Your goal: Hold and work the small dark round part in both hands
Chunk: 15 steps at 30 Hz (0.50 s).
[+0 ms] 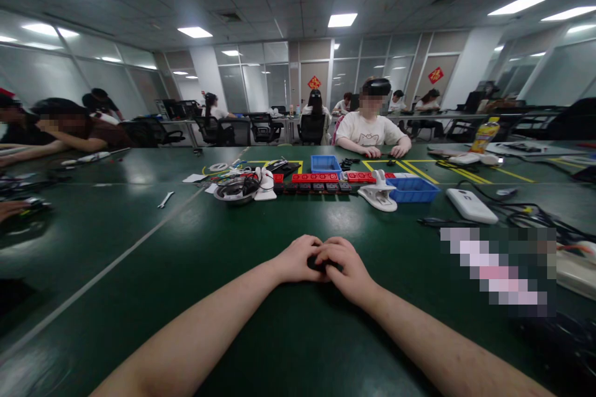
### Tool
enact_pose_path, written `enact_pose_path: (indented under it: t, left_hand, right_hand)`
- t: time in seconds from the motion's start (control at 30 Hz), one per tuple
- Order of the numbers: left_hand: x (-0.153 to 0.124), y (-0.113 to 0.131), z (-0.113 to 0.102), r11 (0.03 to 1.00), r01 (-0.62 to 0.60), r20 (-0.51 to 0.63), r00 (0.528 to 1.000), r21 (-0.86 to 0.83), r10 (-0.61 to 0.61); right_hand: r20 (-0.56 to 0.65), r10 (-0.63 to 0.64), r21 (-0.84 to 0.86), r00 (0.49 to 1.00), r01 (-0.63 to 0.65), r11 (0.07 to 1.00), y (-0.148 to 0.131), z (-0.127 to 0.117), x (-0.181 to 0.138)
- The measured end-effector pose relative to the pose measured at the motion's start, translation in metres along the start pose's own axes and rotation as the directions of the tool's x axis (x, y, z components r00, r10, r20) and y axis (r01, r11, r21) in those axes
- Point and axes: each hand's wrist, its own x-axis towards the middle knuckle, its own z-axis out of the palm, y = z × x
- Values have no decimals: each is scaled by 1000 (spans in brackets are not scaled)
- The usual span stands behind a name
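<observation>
On the green tabletop (251, 229), my left hand (298, 259) and my right hand (347, 263) meet in front of me, fingertips touching. Both are closed, with curled fingers around a small dark patch. Whether that patch is a black object or only shadow, I cannot make out, since the fingers cover most of it. Beyond my hands runs a row of red sockets (314, 178), with black sockets (319, 187) along its near side. A white clamp-like piece (379, 193) lies at the right end of that row, and another white stand (265, 187) is at its left.
Two blue bins (412, 189) (326, 164) sit behind the sockets. A dish of cables (235, 189) and a wrench (165, 200) lie left. At right are a white box (471, 206), black cables and a yellow bottle (485, 135). A person (370, 127) sits opposite.
</observation>
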Motion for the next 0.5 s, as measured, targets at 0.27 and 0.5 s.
enact_pose_path:
  t: [0.27,0.5]
  left_hand:
    - [0,11,2,987,124,-98,989,100,-114]
    - [3,15,9,976,144,-64,989,161,-136]
  right_hand:
    - [-143,221,-205,965,-248,947,7,3,-1]
    - [-59,325,-329,944,-325,886,5,4,2]
